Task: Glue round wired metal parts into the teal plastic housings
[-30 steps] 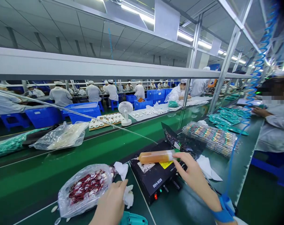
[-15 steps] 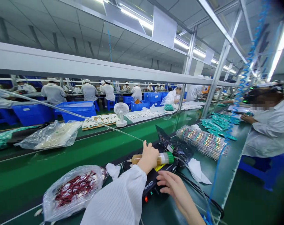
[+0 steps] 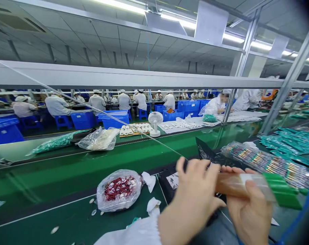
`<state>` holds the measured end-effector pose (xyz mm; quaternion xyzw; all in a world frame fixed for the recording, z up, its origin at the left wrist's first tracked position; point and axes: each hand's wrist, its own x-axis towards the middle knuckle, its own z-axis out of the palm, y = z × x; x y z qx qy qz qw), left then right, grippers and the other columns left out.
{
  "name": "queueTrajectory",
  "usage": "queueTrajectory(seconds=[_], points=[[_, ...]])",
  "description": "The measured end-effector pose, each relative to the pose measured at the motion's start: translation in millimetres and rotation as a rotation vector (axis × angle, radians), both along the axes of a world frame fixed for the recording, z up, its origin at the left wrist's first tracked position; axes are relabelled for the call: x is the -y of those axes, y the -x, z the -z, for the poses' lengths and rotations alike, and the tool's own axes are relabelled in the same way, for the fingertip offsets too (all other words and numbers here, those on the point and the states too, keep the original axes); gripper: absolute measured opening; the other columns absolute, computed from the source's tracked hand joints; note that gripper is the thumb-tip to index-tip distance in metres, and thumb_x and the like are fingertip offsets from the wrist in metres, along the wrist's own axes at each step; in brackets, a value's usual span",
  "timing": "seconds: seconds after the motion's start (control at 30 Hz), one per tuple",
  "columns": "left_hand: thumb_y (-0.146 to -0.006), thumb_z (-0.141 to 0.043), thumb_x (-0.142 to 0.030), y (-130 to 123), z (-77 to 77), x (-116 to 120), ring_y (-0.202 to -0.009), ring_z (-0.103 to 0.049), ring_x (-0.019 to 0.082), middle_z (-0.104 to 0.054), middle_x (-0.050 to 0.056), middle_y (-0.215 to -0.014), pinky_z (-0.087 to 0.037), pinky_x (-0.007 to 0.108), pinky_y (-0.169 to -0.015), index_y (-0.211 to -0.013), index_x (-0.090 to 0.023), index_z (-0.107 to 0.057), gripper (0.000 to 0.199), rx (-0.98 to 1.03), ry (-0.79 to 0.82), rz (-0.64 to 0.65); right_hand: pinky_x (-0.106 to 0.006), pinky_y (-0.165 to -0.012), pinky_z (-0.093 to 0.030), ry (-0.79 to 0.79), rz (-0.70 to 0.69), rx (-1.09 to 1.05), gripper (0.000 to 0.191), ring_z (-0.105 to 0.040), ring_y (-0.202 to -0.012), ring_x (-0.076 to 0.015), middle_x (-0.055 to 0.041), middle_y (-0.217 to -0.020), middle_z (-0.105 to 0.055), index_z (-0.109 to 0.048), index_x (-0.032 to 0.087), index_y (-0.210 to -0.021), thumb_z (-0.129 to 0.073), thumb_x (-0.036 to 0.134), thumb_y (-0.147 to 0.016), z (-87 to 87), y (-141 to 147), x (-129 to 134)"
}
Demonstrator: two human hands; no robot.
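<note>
A dispensing syringe (image 3: 231, 185) filled with amber material lies across my right hand (image 3: 251, 207), its green cap (image 3: 282, 190) pointing right. The right thumb presses over the barrel, and the fingers curl behind it. My left hand (image 3: 195, 194), slightly blurred, is at the syringe's front end with its fingers apart and the thumb stretched below the barrel. It hides the tip, so I cannot tell whether it touches it. Beneath the hands, a black box (image 3: 167, 178) is mostly covered. To its left sits a clear bag (image 3: 118, 190) of red-wired round parts.
Crumpled white tissues (image 3: 149, 182) lie beside the bag. Packed metallic parts (image 3: 266, 161) and teal bundles (image 3: 292, 143) are at the right. Beyond the green channel (image 3: 149, 151) stand a small white fan (image 3: 155, 124) and co-workers. A thin rod (image 3: 93, 107) slants across the view.
The syringe has been lifted from above the black box and passed from my left hand to my right. My left hand has loosened its grip. The view has turned left.
</note>
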<state>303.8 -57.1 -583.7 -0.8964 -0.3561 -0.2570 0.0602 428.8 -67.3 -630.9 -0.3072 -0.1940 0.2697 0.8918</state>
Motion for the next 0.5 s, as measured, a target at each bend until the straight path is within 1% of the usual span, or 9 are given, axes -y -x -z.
queueTrajectory(seconds=[0.03,0.07,0.1,0.17,0.2,0.27,0.37,0.43,0.5], points=[[-0.081,-0.066,-0.032,17,-0.5,-8,-0.115,-0.048,0.022,-0.059,-0.002,-0.122,-0.026,0.048,-0.106,-0.119,-0.035,-0.055,0.039,-0.028,0.084,-0.126,-0.046,-0.092,-0.044,-0.041,-0.011,0.029,0.032,-0.063,-0.082,-0.0193,0.0019,-0.084,-0.066,-0.06,0.024,-0.096,-0.071,0.03,-0.066,-8.4,-5,-3],[-0.085,-0.062,-0.027,36,1.4,-19,-0.11,-0.051,0.021,-0.064,-0.003,-0.111,-0.03,0.047,-0.101,-0.102,-0.034,-0.064,0.019,-0.044,0.119,-0.228,-0.047,-0.089,-0.046,-0.071,-0.023,0.047,0.032,-0.063,-0.079,-0.0195,0.002,-0.081,-0.066,-0.059,0.024,-0.097,-0.07,0.028,-0.067,-14.9,-11,-6],[-0.087,-0.058,-0.021,54,6.0,-31,-0.106,-0.052,0.023,-0.067,0.0,-0.1,-0.031,0.05,-0.097,-0.089,-0.03,-0.068,0.014,-0.059,0.138,-0.306,-0.047,-0.086,-0.047,-0.089,-0.033,0.052,0.031,-0.062,-0.076,-0.0194,0.002,-0.079,-0.065,-0.058,0.023,-0.096,-0.069,0.027,-0.067,-19.4,-16,-10],[-0.085,-0.059,-0.014,88,22.7,-54,-0.101,-0.054,0.028,-0.068,0.006,-0.085,-0.031,0.056,-0.094,-0.069,-0.02,-0.067,0.019,-0.112,0.166,-0.438,-0.044,-0.083,-0.048,-0.105,-0.045,0.026,0.028,-0.061,-0.073,-0.0182,0.0024,-0.076,-0.063,-0.058,0.022,-0.091,-0.068,0.027,-0.065,-22.0,-21,-18],[-0.084,-0.06,-0.013,102,33.5,-64,-0.098,-0.055,0.028,-0.067,0.007,-0.081,-0.033,0.056,-0.094,-0.064,-0.018,-0.065,0.021,-0.147,0.185,-0.48,-0.042,-0.082,-0.049,-0.108,-0.046,0.007,0.027,-0.061,-0.072,-0.0176,0.0026,-0.075,-0.062,-0.058,0.021,-0.089,-0.067,0.028,-0.065,-20.2,-22,-22],[-0.086,-0.062,-0.022,120,55.4,-78,-0.1,-0.058,0.024,-0.067,0.004,-0.089,-0.038,0.051,-0.095,-0.077,-0.017,-0.065,0.011,-0.21,0.206,-0.528,-0.04,-0.082,-0.048,-0.096,-0.049,-0.032,0.027,-0.06,-0.072,-0.0167,0.0027,-0.076,-0.06,-0.058,0.02,-0.089,-0.067,0.03,-0.065,-12.3,-19,-30],[-0.088,-0.061,-0.033,126,78.4,-85,-0.102,-0.059,0.021,-0.066,0.003,-0.102,-0.043,0.047,-0.094,-0.09,-0.016,-0.064,0.018,-0.267,0.22,-0.538,-0.04,-0.087,-0.047,-0.046,-0.089,-0.087,0.027,-0.06,-0.076,-0.0162,0.0027,-0.08,-0.06,-0.059,0.02,-0.089,-0.069,0.033,-0.067,3.7,-9,-41],[-0.088,-0.061,-0.033,124,84.5,-87,-0.103,-0.059,0.022,-0.066,0.004,-0.102,-0.042,0.047,-0.095,-0.09,-0.016,-0.064,0.017,-0.275,0.226,-0.526,-0.04,-0.088,-0.046,-0.03,-0.117,-0.113,0.027,-0.06,-0.077,-0.0162,0.0027,-0.081,-0.061,-0.06,0.02,-0.087,-0.07,0.034,-0.066,12.3,-3,-45],[-0.087,-0.062,-0.026,122,84.4,-88,-0.102,-0.06,0.022,-0.068,0.003,-0.096,-0.041,0.048,-0.096,-0.083,-0.016,-0.065,0.011,-0.253,0.234,-0.517,-0.04,-0.088,-0.046,-0.036,-0.133,-0.122,0.028,-0.061,-0.077,-0.0164,0.0026,-0.081,-0.061,-0.06,0.02,-0.087,-0.072,0.034,-0.065,17.5,0,-47]])
